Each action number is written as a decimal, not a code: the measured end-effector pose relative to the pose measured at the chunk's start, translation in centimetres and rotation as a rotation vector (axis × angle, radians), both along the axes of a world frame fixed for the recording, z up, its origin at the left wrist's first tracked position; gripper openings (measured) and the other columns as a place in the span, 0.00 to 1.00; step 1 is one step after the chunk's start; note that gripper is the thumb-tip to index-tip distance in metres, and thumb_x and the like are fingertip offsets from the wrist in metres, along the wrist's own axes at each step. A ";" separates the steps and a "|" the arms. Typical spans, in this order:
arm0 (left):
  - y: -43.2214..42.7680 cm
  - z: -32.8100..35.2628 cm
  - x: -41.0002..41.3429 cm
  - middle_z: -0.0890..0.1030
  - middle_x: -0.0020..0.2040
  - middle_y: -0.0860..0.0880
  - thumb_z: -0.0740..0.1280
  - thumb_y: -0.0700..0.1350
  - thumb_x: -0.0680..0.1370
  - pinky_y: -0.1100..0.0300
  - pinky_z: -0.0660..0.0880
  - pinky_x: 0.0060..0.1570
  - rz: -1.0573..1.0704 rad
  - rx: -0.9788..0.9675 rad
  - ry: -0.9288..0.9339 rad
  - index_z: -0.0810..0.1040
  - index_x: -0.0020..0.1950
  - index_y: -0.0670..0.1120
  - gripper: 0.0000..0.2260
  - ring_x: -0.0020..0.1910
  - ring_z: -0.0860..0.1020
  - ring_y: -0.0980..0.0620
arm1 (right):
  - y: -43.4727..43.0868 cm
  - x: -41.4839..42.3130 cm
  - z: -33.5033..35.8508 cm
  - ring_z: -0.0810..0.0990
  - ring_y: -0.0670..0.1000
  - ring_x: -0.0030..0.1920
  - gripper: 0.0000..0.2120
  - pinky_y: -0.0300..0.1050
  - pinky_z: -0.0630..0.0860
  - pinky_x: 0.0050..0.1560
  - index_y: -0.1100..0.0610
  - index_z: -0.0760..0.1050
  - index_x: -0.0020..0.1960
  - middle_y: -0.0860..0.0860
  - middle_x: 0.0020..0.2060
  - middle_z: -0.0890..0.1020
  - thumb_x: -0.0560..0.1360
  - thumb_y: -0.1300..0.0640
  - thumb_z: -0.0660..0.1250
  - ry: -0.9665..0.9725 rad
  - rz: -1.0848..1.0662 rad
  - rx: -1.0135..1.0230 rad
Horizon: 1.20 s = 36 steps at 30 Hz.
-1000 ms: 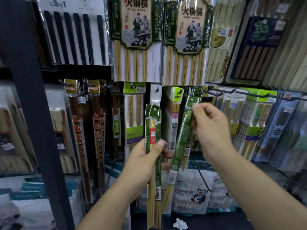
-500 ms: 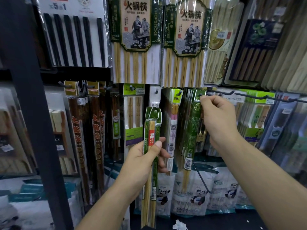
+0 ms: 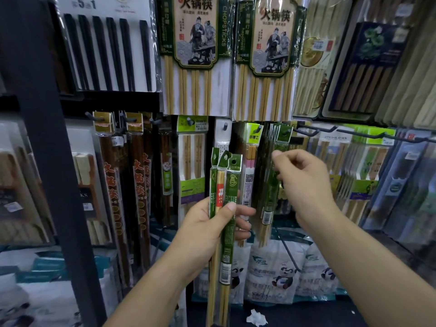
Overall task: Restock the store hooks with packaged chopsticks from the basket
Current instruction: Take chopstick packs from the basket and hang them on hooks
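My left hand [image 3: 203, 234] is shut on a few green packs of bamboo chopsticks [image 3: 227, 185], held upright in front of the display. To their right, a bunch of matching green packs [image 3: 267, 204] hangs from a hook [image 3: 286, 132]. My right hand [image 3: 306, 185] hovers just right of that bunch with fingers loosely curled and nothing in it; its fingertips are close to the front pack. The basket is not in view.
A dark upright post [image 3: 47, 161] stands at the left. Large hot-pot chopstick packs [image 3: 195, 55] hang above, brown packs [image 3: 139, 185] to the left. Long bare hook arms [image 3: 354, 133] jut out at the right. Panda-printed bags [image 3: 280, 274] sit below, with a crumpled paper scrap [image 3: 256, 317] beneath them.
My right hand lifted one green pack up to the hook, let it go there, and has drawn back down empty. My left hand stayed put with its packs.
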<state>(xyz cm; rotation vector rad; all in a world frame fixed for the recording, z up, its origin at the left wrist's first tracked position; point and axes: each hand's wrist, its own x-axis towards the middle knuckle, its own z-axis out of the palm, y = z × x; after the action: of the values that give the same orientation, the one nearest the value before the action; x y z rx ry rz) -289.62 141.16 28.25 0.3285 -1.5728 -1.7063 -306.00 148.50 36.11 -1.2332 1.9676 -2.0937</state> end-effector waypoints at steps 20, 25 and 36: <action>-0.7 -0.3 -0.1 0.76 0.34 0.50 0.63 0.43 0.85 0.61 0.73 0.28 0.048 0.101 0.016 0.84 0.53 0.50 0.10 0.28 0.71 0.55 | 0.1 -0.8 2.3 0.73 0.45 0.33 0.11 0.39 0.72 0.36 0.51 0.79 0.39 0.47 0.31 0.75 0.80 0.53 0.68 -0.118 0.008 -0.138; -0.5 0.0 -0.1 0.71 0.33 0.52 0.65 0.46 0.83 0.64 0.62 0.23 0.005 0.138 -0.001 0.73 0.55 0.44 0.06 0.25 0.64 0.56 | -0.5 -1.6 2.2 0.70 0.45 0.33 0.12 0.35 0.71 0.33 0.56 0.79 0.41 0.52 0.34 0.73 0.80 0.52 0.68 -0.102 -0.040 -0.127; 0.1 0.4 0.0 0.78 0.38 0.49 0.61 0.48 0.86 0.59 0.71 0.28 -0.013 0.124 0.048 0.77 0.55 0.57 0.06 0.30 0.73 0.54 | -1.0 -2.0 2.2 0.67 0.45 0.28 0.13 0.35 0.68 0.32 0.59 0.77 0.40 0.52 0.31 0.72 0.80 0.52 0.68 -0.091 -0.091 -0.125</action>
<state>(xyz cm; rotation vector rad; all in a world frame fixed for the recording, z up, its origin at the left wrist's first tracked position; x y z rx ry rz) -289.64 141.22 28.61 0.3374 -1.4411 -1.8126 -308.02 147.49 38.31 -1.0630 1.9168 -2.3041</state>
